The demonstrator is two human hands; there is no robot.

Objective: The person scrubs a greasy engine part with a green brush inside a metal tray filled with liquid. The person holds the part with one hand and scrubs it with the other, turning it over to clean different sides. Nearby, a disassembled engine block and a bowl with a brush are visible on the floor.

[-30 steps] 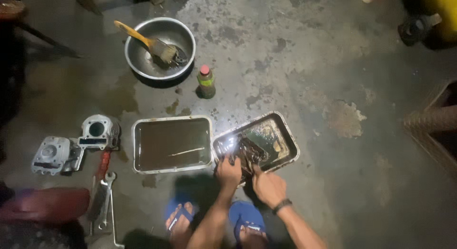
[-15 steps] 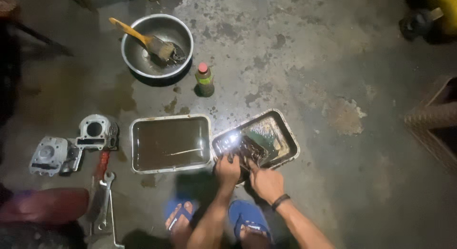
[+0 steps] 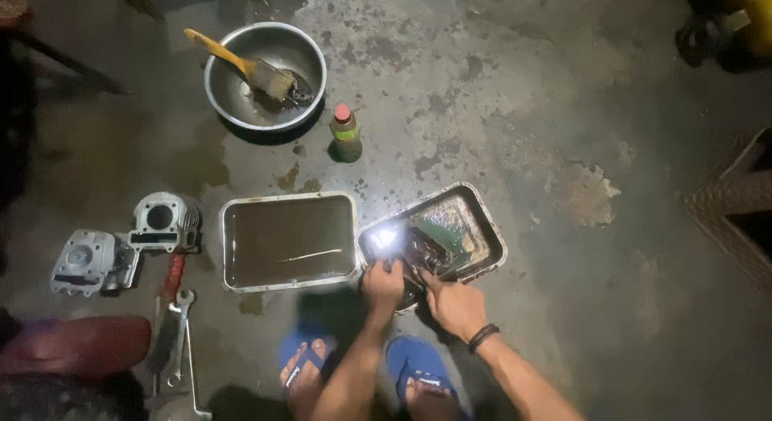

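Observation:
A dirty metal tray [image 3: 479, 225] lies tilted on the concrete floor in front of me, with dark small parts and oily liquid in it. My left hand [image 3: 383, 283] rests on the tray's near left rim, fingers curled, under a bright glare. My right hand [image 3: 453, 305], with a dark wristband, reaches into the tray's near edge and touches the dark parts [image 3: 426, 256]. What either hand grips is hidden by glare and shadow. A second tray [image 3: 289, 240] with brown liquid lies just left of it.
A steel bowl [image 3: 265, 75] with a yellow-handled brush [image 3: 249, 69] sits at the back left, a small red-capped bottle [image 3: 346, 134] beside it. Two engine cylinder parts [image 3: 161, 222] [image 3: 88, 262] and wrenches [image 3: 178, 324] lie at the left. My feet wear blue sandals [image 3: 422, 377].
The view has shifted slightly. Both hands stay at the right tray's near edge, moving only a little among the parts.

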